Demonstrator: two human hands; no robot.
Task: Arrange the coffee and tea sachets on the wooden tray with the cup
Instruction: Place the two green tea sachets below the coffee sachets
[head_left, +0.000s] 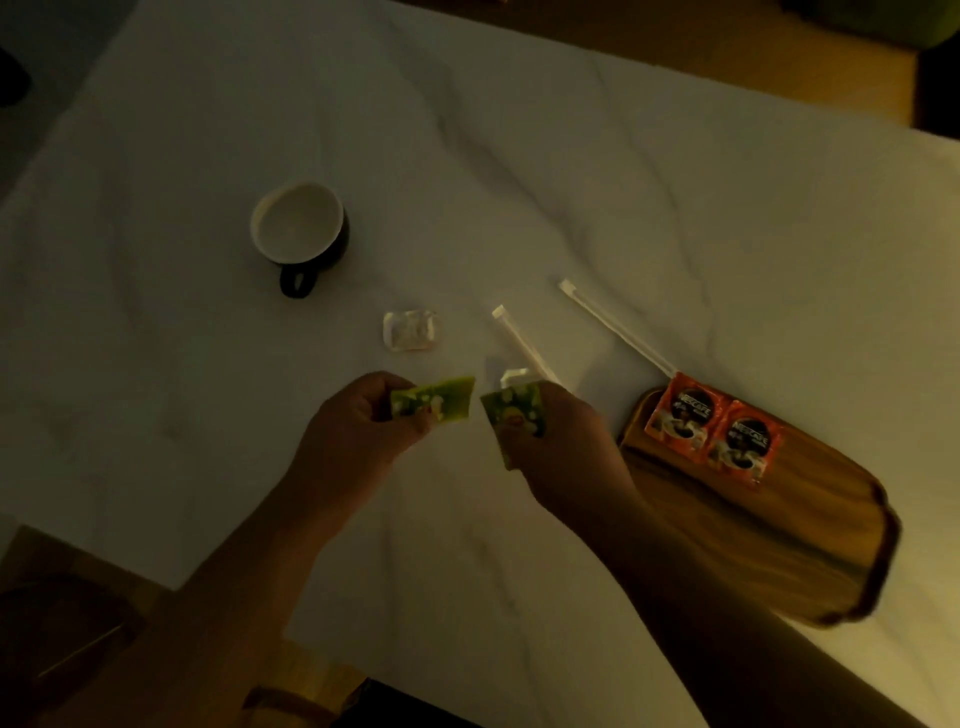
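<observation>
My left hand (358, 431) grips a green tea sachet (434, 399) above the white bed sheet. Just to its right, my right hand (563, 447) grips a second green tea sachet (514, 410). The two sachets are a small gap apart. A wooden tray (779, 525) lies at the right, with two orange coffee sachets (714, 426) side by side on its far left end. The black cup (298, 231) with a white inside stands upright on the sheet, up and left of my hands, off the tray.
On the sheet beyond my hands lie a clear wrapped packet (409, 331), another small clear packet (514, 376) partly hidden by the right sachet, and two long white wrapped sticks (524, 343) (618, 328). The bed's near edge meets a wooden floor (78, 597) at bottom left.
</observation>
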